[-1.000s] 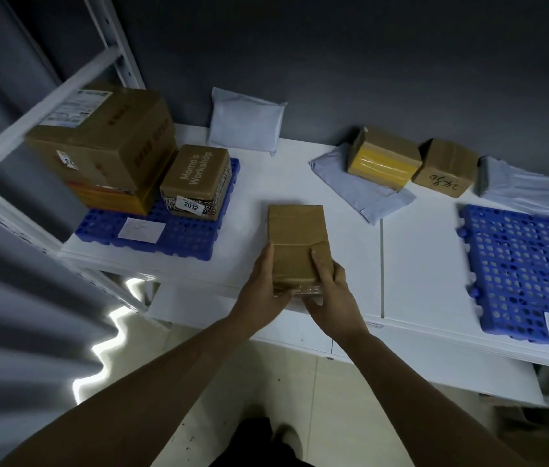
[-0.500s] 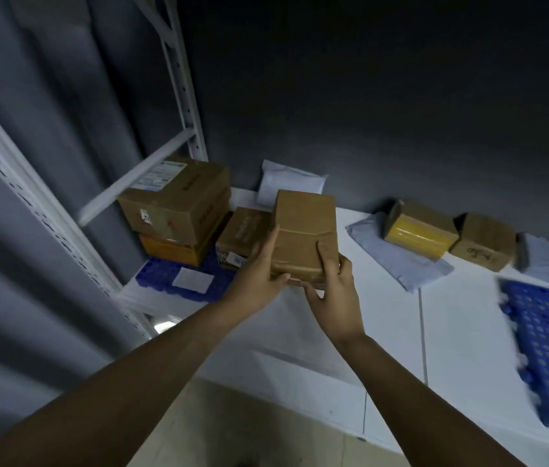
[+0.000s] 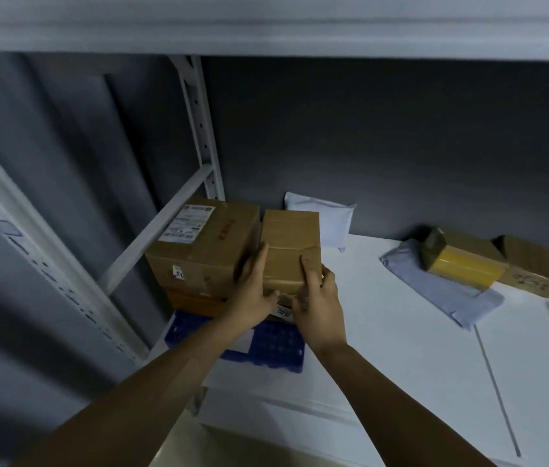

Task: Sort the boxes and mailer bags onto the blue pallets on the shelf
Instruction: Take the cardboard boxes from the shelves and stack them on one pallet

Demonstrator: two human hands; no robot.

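Two hands grasp one brown box [image 3: 290,251] over the left blue pallet [image 3: 266,345]: the left hand [image 3: 253,291] clasps its left face and near corner, the right hand [image 3: 317,298] its right face, thumb on top. Whether the box is resting on the smaller box beneath it or held just above is not clear; only a white label [image 3: 283,311] of that lower box shows between the wrists.

Position: the held box sits at the pallet's 1 o'clock quarter, close beside or touching the big labelled box [image 3: 204,242], which is stacked on an orange box [image 3: 195,303].

Orientation: long axis runs 6 to 12 o'clock, away from the person toward the back wall; broad face up, roughly level, far end pointing at the white mailer bag [image 3: 323,220].

Risks, as judged:
- The footing below looks narrow; released off-centre, the box could tip toward 3 o'clock onto the bare shelf [image 3: 401,348].
- Pushed hard toward 9 o'clock, it may shove the big labelled box on its stack.
- The view is blurred, so alignment cannot be confirmed.

Still unsorted at 2 to 3 o'clock: a grey mailer bag [image 3: 451,298], a yellow-taped box [image 3: 462,261] and a marked box [image 3: 532,269].
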